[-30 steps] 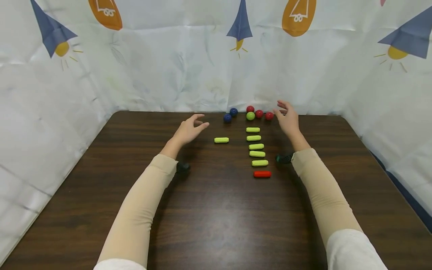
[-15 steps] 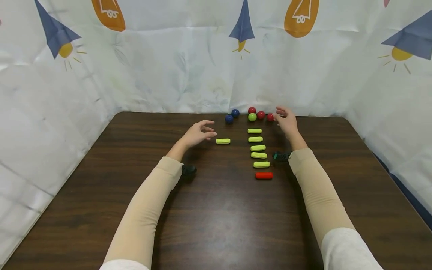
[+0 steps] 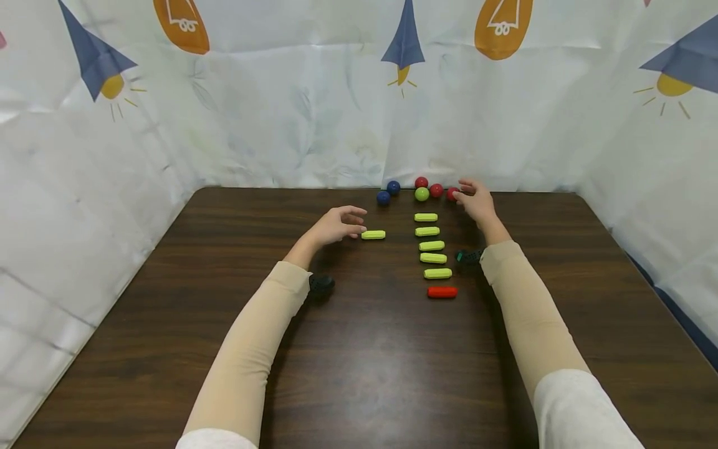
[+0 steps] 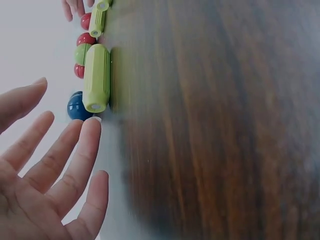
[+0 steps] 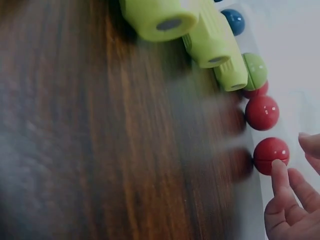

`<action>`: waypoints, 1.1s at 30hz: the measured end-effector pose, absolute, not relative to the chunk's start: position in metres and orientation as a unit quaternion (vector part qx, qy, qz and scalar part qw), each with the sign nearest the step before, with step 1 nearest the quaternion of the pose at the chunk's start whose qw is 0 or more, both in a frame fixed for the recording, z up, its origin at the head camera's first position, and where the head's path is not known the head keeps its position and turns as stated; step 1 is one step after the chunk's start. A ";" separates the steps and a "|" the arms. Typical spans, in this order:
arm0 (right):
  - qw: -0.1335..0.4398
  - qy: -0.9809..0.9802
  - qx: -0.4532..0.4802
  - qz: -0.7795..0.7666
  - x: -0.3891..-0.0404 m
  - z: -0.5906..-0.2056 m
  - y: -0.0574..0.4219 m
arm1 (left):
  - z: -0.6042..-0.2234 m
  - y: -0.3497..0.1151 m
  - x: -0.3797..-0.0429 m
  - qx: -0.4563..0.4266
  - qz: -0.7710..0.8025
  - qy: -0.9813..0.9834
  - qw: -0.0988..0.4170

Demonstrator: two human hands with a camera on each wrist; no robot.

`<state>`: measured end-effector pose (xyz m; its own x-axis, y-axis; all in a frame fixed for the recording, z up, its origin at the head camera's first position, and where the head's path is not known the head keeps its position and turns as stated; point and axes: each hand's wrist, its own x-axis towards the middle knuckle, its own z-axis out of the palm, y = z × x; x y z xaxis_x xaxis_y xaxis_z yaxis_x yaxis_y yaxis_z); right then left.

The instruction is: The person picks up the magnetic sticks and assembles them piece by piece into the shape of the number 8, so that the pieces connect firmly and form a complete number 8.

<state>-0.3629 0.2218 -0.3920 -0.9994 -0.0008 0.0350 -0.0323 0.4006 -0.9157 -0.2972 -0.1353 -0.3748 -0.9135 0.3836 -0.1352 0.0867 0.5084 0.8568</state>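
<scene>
My left hand [image 3: 336, 226] reaches in with fingers extended and spread, fingertips right at the left end of a lone yellow-green ribbed rod [image 3: 373, 235]. In the left wrist view the same rod [image 4: 97, 77] lies just beyond the fingertips, a blue ball [image 4: 78, 106] behind it. At the back edge, my right hand [image 3: 477, 202] has its fingers apart beside the rightmost red ball [image 3: 451, 194]. One fingertip overlaps the front of that red ball [image 5: 270, 150] in the right wrist view, while the other fingers stand off to the side.
Several yellow-green rods [image 3: 432, 246] form a column right of centre, with a red rod [image 3: 442, 292] at its near end. Two blue balls [image 3: 384, 197], a green ball [image 3: 422, 194] and more red balls [image 3: 436, 190] sit along the back edge by the white curtain [image 3: 314, 125].
My left hand has moved right and nearer, up to the lone rod. My right hand has shifted slightly closer to the rightmost red ball. The rods and balls keep their arrangement.
</scene>
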 end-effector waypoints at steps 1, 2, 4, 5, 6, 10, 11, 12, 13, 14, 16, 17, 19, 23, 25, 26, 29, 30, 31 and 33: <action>0.012 -0.839 0.012 0.544 -0.364 -0.393 0.222 | -0.376 -0.135 -0.298 0.136 0.475 0.854 0.162; 0.009 -0.840 0.014 0.543 -0.365 -0.393 0.222 | -0.376 -0.134 -0.298 0.134 0.476 0.853 0.167; 0.005 -0.841 0.013 0.540 -0.366 -0.394 0.223 | -0.377 -0.133 -0.299 0.132 0.477 0.851 0.175; 0.002 -0.842 0.012 0.539 -0.367 -0.394 0.223 | -0.377 -0.132 -0.299 0.131 0.476 0.852 0.177; -0.002 -0.844 0.011 0.536 -0.367 -0.395 0.223 | -0.377 -0.131 -0.299 0.131 0.475 0.852 0.179; -0.020 -0.856 0.010 0.517 -0.370 -0.398 0.225 | -0.377 -0.127 -0.301 0.127 0.464 0.857 0.184; -0.024 -0.859 0.009 0.512 -0.371 -0.398 0.226 | -0.378 -0.127 -0.302 0.127 0.464 0.857 0.184; -0.026 -0.860 0.008 0.509 -0.372 -0.399 0.226 | -0.379 -0.126 -0.303 0.126 0.463 0.858 0.185; -0.027 -0.862 0.006 0.506 -0.373 -0.400 0.226 | -0.379 -0.125 -0.303 0.126 0.463 0.857 0.186; -0.027 -0.863 0.005 0.505 -0.374 -0.400 0.226 | -0.380 -0.125 -0.304 0.125 0.462 0.858 0.187; -0.024 -0.865 0.007 0.501 -0.375 -0.400 0.224 | -0.382 -0.124 -0.304 0.119 0.463 0.858 0.187; -0.023 -0.867 0.008 0.498 -0.376 -0.400 0.223 | -0.382 -0.124 -0.304 0.116 0.463 0.858 0.187; -0.021 -0.874 0.010 0.485 -0.377 -0.400 0.222 | -0.383 -0.124 -0.304 0.109 0.465 0.859 0.186; -0.021 -0.887 0.007 0.462 -0.379 -0.398 0.220 | -0.384 -0.122 -0.304 0.103 0.465 0.861 0.181; -0.021 -0.890 0.005 0.455 -0.380 -0.398 0.219 | -0.384 -0.121 -0.305 0.103 0.462 0.863 0.175; -0.020 -0.891 0.005 0.453 -0.381 -0.397 0.219 | -0.385 -0.120 -0.306 0.102 0.461 0.865 0.172; -0.018 -0.894 0.007 0.448 -0.383 -0.397 0.219 | -0.385 -0.119 -0.307 0.099 0.457 0.869 0.162; -0.019 -0.894 0.008 0.447 -0.384 -0.398 0.219 | -0.385 -0.119 -0.308 0.098 0.455 0.870 0.160; -0.019 -0.895 0.008 0.445 -0.384 -0.398 0.219 | -0.386 -0.118 -0.309 0.097 0.454 0.871 0.159; -0.020 -0.895 0.008 0.445 -0.385 -0.398 0.219 | -0.386 -0.118 -0.310 0.091 0.453 0.873 0.157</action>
